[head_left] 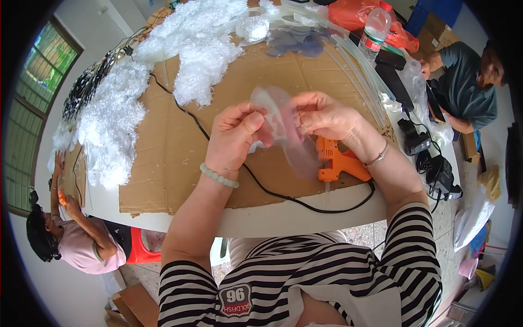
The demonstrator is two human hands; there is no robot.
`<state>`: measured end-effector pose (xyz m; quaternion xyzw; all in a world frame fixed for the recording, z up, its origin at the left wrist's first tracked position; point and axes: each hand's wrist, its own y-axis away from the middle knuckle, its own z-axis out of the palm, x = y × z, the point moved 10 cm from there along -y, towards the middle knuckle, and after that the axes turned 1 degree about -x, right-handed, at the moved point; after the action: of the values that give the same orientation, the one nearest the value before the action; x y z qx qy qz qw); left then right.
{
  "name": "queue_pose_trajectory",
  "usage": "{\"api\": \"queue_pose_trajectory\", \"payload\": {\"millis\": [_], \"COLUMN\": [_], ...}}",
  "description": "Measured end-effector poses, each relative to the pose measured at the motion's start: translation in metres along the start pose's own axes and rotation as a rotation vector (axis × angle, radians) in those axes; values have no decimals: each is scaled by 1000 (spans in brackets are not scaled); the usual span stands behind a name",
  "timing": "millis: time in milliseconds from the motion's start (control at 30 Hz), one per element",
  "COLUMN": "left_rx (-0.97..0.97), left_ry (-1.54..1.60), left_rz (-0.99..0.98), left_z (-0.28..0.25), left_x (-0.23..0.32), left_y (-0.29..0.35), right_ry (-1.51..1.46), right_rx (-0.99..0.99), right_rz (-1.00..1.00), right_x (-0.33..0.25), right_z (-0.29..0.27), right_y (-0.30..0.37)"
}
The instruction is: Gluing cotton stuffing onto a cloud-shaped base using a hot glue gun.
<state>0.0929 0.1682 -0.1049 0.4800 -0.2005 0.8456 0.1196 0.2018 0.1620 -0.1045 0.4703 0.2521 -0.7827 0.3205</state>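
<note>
striped shirt [305,267] is nearest the cam; beyond it, l. hand [234,129] & r. hand [327,118] both pinch the translucent film [283,122] btwn them, over the cardboard [163,158], film's long axis far left to near right; orange glue gun [344,164] lies near-right, closer to r. hand.

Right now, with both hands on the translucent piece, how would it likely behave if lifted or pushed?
The translucent piece is probably light for its size, since it looks thin and see-through. It may flex when pushed, given its curved, film-like surface.
</note>
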Motion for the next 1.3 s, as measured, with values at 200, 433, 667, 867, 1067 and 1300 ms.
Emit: {"api": "queue_pose_trajectory", "payload": {"millis": [200,433,667,867,1067,1300], "left_rx": [-25,344,529,527,405,-145], "left_ry": [22,-136,-17,-185,-689,-1744], "left_rz": [44,5,131,261,405,674], "left_z": [4,-45,-69,-59,-43,12], "left_x": [8,-3,16,41,52,21], "left_y": [2,-2,1,-18,-75,-114], "right_ry": [-6,512,514,463,578,671], "right_rx": [14,680,758,785,782,726], "right_rz": [-27,-163,-307,-250,-214,-197], "right_x": [-7,-58,-91,-91,-103,-108], "right_z": [-6,-50,-71,-80,-80,-85], "right_y": [1,22,40,43,47,49]}}
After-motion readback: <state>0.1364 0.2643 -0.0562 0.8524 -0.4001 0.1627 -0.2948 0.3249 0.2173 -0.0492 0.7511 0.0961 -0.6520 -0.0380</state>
